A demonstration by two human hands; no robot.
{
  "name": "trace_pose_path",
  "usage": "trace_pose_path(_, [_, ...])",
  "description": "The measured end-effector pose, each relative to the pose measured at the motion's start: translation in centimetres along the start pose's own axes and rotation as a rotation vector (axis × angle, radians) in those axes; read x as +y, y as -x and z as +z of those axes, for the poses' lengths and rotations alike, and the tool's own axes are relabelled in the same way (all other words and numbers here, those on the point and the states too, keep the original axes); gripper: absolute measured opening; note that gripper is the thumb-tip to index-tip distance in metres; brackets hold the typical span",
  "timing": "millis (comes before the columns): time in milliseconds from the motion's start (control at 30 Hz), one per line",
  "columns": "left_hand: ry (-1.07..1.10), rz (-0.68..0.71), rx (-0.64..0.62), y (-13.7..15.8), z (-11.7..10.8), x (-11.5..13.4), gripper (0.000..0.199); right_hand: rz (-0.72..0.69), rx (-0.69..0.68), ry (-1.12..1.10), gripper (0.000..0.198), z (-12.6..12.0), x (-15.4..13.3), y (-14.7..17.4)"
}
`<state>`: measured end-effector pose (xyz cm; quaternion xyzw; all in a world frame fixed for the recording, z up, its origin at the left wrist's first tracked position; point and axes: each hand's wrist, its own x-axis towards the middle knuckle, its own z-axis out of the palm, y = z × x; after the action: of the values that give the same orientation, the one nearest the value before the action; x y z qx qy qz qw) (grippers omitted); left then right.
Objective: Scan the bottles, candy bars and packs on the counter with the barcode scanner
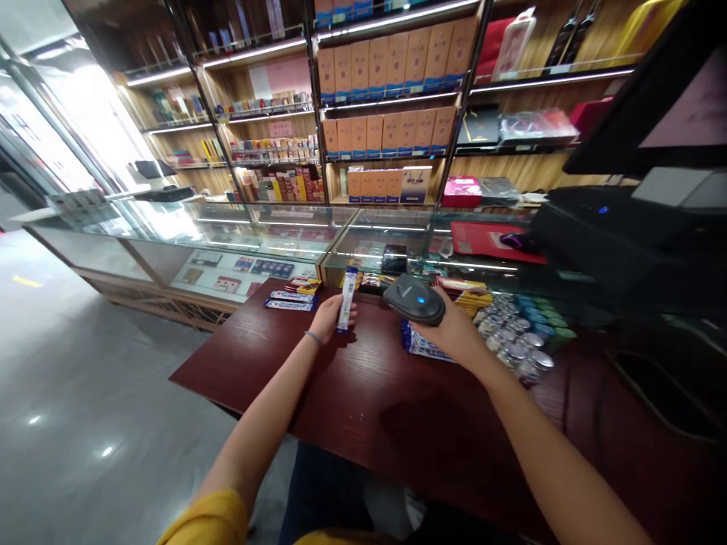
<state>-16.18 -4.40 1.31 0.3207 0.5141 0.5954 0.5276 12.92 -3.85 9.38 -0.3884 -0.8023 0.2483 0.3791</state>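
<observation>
My left hand is closed around a slim blue-and-white wrapped snack bar, held upright above the dark red table. Gripped in my right hand is a black barcode scanner with a small blue light, its head turned toward the bar. Beneath the right hand lies a pile of similar blue-and-white bars, partly hidden by hand and scanner. Left of my left hand, two more wrapped bars lie side by side on the table, with a few red and yellow packets just behind them.
Several small lidded jars and yellow packets crowd the table's right side. A dark monitor overhangs there, and a phone-like dark slab lies below. Glass display counters run behind the table. Boxes fill the shelves.
</observation>
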Motion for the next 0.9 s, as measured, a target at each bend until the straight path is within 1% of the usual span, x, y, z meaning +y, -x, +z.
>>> trace_pose_path(67, [0.17,-0.056,-0.028,-0.2,1.7,-0.2,0.026,0.036,-0.042,0.071,0.054,-0.7,-0.3,-0.1])
trace_pose_path(167, [0.295,-0.135,-0.051,-0.1,2.9,-0.7,0.027,0.065,-0.082,0.159,0.055,-1.4,-0.9,-0.2])
trace_pose_path(233, [0.323,-0.162,-0.051,-0.1,3.1,-1.1,0.027,0.085,-0.125,0.248,0.051,-1.5,-1.2,-0.2])
trace_pose_path(333, [0.315,-0.154,-0.041,0.1,2.8,-1.4,0.029,0.135,-0.189,0.387,0.042,-1.2,-1.7,-0.2])
trace_pose_path(433, [0.311,-0.149,-0.048,0.1,2.5,-1.5,0.031,0.127,-0.207,0.369,0.039,-1.0,-1.9,-0.1])
trace_pose_path(500, [0.329,-0.162,-0.059,0.0,2.4,-1.6,0.029,0.12,-0.189,0.33,0.042,-1.0,-1.8,-0.1])
trace_pose_path(600, [0.372,-0.183,-0.073,-0.1,2.1,-1.7,0.025,0.158,-0.158,0.309,0.048,-1.3,-1.5,-0.2])
trace_pose_path(667, [0.391,-0.168,-0.081,0.0,2.0,-1.8,0.022,0.173,-0.121,0.28,0.053,-1.7,-1.2,-0.3])
trace_pose_path(733, [0.379,-0.116,-0.105,0.1,2.0,-1.9,0.023,0.157,-0.056,0.22,0.056,-2.4,-0.8,-0.5])
trace_pose_path(800, [0.323,-0.046,-0.149,0.3,2.4,-1.9,0.031,0.152,0.013,0.15,0.052,-3.4,-0.6,-0.6])
trace_pose_path(900, [0.118,0.1,-0.178,0.4,3.7,-1.6,0.041,0.183,0.104,0.041,0.043,-5.4,-0.6,-0.6])
